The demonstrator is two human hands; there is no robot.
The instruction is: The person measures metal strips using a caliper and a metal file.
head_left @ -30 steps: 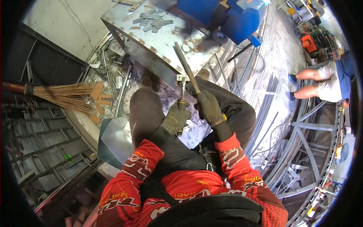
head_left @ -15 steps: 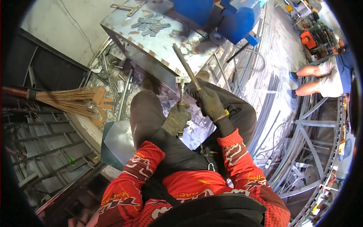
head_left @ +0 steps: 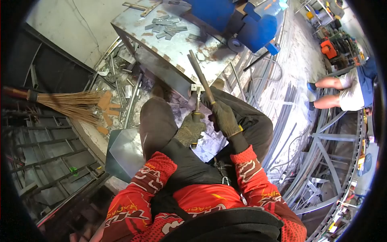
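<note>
One short tool is in your left hand, with the glove wrapped round its handle. At its far end is a small flat metal plate; I can't tell if the two are joined. Your right hand is closed round the near end of a long rod, which points up toward the table. Your hands are near your bent legs, just beside each other but not touching.

To do this well, hold the tool still so its far end does not wobble. Grip the rod firmly, keep your wrist easy, and mind that it does not bump your left fingers.

Half a second ago, each hand had the same thing in the same grip. Now the tool leans a tiny bit more to your right at the top, and the table sits further right in view, so maybe your head turned a little
</note>
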